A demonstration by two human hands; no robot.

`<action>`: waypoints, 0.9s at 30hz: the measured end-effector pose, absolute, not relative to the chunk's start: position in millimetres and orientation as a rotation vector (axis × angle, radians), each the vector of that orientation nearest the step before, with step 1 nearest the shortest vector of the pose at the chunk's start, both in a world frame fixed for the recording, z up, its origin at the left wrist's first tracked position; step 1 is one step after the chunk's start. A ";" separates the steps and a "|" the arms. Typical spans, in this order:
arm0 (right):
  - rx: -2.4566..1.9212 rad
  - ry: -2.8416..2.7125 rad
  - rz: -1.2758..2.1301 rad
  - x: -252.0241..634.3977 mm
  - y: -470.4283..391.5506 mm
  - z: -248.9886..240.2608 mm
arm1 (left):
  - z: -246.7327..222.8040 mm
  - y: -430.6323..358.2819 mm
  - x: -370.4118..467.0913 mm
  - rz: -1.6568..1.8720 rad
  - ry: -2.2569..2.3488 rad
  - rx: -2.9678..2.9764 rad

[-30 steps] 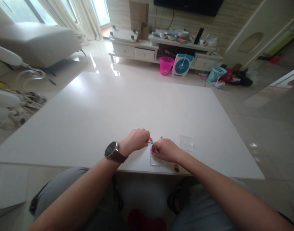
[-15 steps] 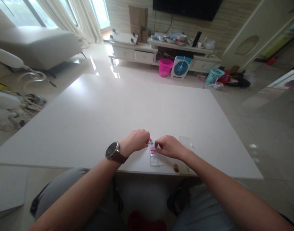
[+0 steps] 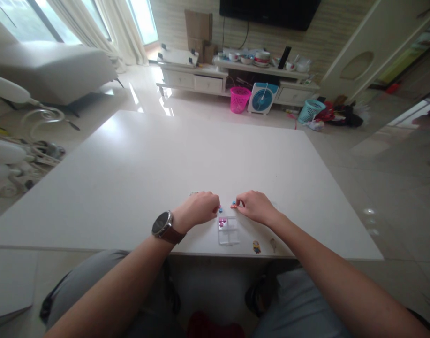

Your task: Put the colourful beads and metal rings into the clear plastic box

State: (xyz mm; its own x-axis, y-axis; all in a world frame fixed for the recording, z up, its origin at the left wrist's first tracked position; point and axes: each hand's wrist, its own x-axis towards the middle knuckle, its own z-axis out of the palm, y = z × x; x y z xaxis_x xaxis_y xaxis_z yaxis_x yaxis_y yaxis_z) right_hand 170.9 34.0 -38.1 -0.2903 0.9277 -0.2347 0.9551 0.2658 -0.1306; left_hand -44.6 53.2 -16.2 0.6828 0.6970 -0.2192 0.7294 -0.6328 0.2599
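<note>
- Pink pieces sit in one compartment of my clear divided box (image 3: pixel 228 230); the others look bare.
- My right hand (image 3: pixel 256 207) pinches an orange piece (image 3: pixel 233 205).
- My left hand (image 3: pixel 198 210) is curled over small coloured pieces (image 3: pixel 220 210); its grip I cannot tell.

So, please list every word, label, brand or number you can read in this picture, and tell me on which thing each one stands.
None can be read.
Wristwatch by the left hand: dial too dark and small to read.
Small yellow figure sticker on the table: a picture, no letters visible.
Blue fan and cardboard box: no legible label.
Small clear box near the right hand: no print visible.
</note>
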 end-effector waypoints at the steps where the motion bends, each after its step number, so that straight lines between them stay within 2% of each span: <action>1: 1.799 2.407 -0.372 169.9 33.8 -38.1 | -16.5 52.5 -43.5 -0.130 1.108 2.580; 27: 1.765 2.387 -0.360 166.0 33.2 -37.7 | -38.3 31.7 -21.6 -0.184 1.020 2.747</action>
State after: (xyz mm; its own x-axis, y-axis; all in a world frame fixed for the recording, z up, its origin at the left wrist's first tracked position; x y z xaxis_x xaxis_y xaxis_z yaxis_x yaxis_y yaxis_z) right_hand 166.0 33.2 -37.7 -0.2960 0.9187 -0.2615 0.9550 0.2785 -0.1022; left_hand -21.6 31.7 -38.3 0.7534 0.6305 -0.1868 0.6560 -0.7402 0.1475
